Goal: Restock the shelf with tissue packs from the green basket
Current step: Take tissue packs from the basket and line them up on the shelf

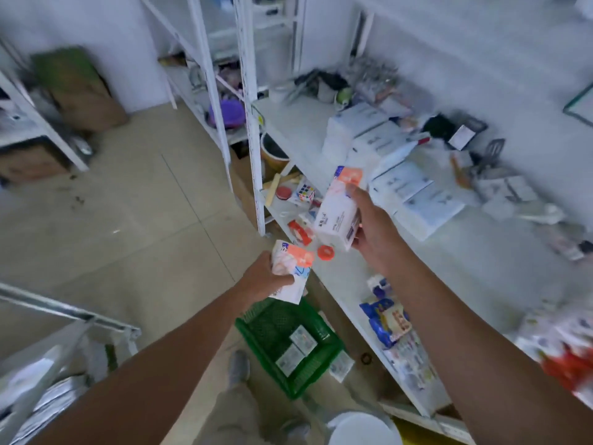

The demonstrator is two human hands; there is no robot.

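My right hand (373, 231) grips a white and orange tissue pack (338, 210), held above the front edge of the white shelf (349, 277). My left hand (264, 277) holds a second white and orange tissue pack (293, 268) above the floor, just over the green basket (256, 329). The basket stands on the floor in front of the shelf and has about three tissue packs (296, 346) lying flat inside. Several white tissue boxes (362, 133) are stacked further back on the shelf.
The shelf also carries blue snack packets (385, 319), a puzzle cube (305, 191), an orange lid (325, 252) and clutter at the back. White shelf posts (250, 101) rise at left. A white bucket (362, 428) and my shoe (239, 367) are by the basket. Cardboard boxes (83, 94) lean against the wall.
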